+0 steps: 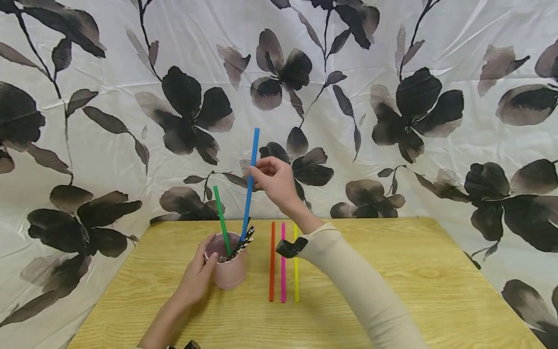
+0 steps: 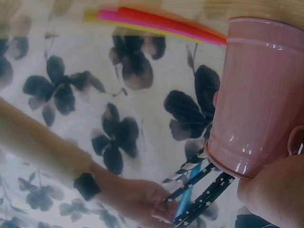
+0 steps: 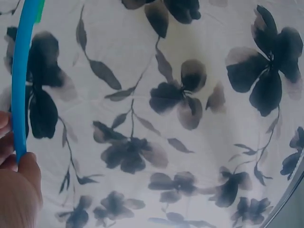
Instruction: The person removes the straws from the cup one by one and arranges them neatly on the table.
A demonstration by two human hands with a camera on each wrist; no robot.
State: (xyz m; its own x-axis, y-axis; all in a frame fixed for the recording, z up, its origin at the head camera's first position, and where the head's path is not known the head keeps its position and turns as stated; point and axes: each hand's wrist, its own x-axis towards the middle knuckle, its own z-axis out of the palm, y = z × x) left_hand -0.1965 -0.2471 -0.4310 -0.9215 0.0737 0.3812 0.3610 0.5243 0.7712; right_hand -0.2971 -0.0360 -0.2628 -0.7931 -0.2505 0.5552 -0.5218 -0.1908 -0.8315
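Right hand (image 1: 274, 182): fingers pinch blue straw (image 1: 248, 201), lower end at mouth of pink mug (image 1: 229, 277); left hand (image 1: 196, 276): fingers curled round mug, towards tabletop's (image 1: 436, 276) far edge.

From over the person's shoulder, I see the mug (image 1: 229, 275) on the table (image 1: 392, 286), the left hand (image 1: 198, 275) against it at eight o'clock. Inside, a lone straw (image 1: 221, 218) leans toward eleven, a bunch of straws (image 1: 238, 249) toward one. Above, at one, the right hand (image 1: 277, 184) has a held straw (image 1: 247, 206), its lower end at the mug's mouth. At three, three loose straws (image 1: 283, 280) lie side by side. The cloth (image 1: 348, 131) hangs behind, at twelve.
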